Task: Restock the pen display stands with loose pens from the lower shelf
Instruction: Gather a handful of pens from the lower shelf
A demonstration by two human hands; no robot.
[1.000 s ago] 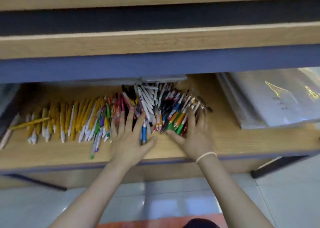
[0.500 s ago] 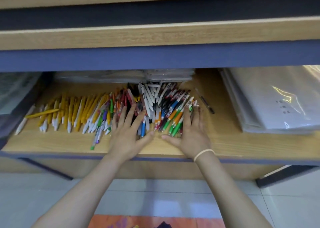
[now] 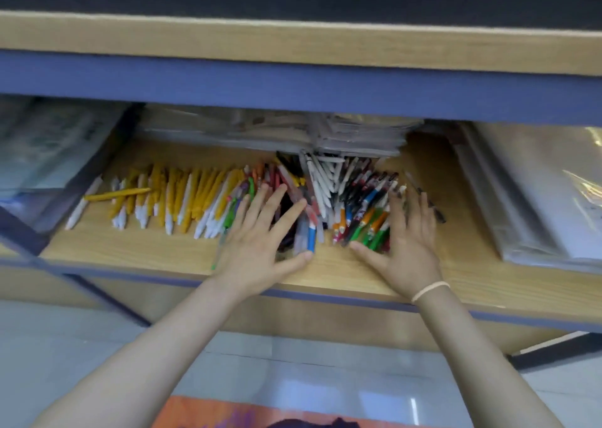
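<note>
Multicoloured loose pens (image 3: 355, 206) lie heaped mid-way along the lower shelf (image 3: 335, 264). Left hand (image 3: 260, 245) at 9 o'clock of the heap and right hand (image 3: 407, 245) at 3 o'clock lie flat, fingers spread, gripping nothing. Best to sweep both inward, bunching tips one way, then close round a modest bundle.

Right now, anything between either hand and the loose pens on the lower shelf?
Nothing visible. The left hand and right hand already rest with straight fingers on the loose pens on the lower shelf. The plastic packets lie behind the pile. No display stands are in view.
</note>
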